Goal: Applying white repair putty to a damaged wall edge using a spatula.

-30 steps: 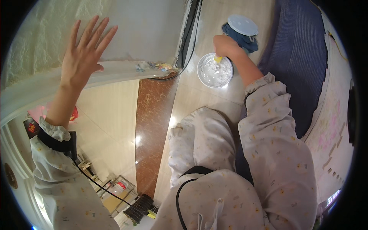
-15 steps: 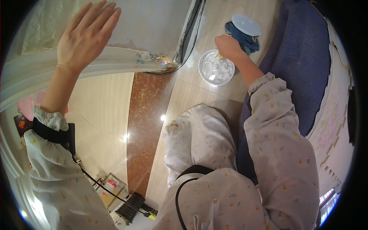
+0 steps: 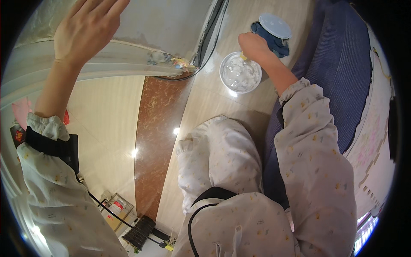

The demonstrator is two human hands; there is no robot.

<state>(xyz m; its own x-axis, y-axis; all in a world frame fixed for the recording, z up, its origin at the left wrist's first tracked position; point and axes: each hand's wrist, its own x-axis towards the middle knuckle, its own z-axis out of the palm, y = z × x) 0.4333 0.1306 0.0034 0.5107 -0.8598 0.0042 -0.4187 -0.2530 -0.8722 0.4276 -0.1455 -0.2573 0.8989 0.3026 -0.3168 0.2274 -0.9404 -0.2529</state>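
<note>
A round white tub [image 3: 222,79] of thick white paste [image 3: 240,73] stands on the floor ahead of me. My right hand [image 3: 254,46] is closed over its far right rim. Only a small yellow piece of the tool [image 3: 243,56] in this hand shows, touching the paste; its kind is hidden. Up at the left, my left hand [image 3: 89,32] lies flat against the pale wall [image 3: 158,23], fingers stretched out and their tips cut off by the picture's edge. Flaked, discoloured patches [image 3: 171,62] mark the wall's lower corner.
A white lid [image 3: 275,26] rests on a dark blue cloth [image 3: 269,42] beyond the tub. The blue ribbed sofa cover [image 3: 338,81] borders my right side. A black cable [image 3: 211,55] runs along the wall corner. Near my left elbow stand a wire rack [image 3: 117,210] and a dark ribbed pot [image 3: 140,231].
The view has shifted slightly. My left hand has slid up and left along the wall. The right hand has dipped a little, still at the tub with the yellow tool.
</note>
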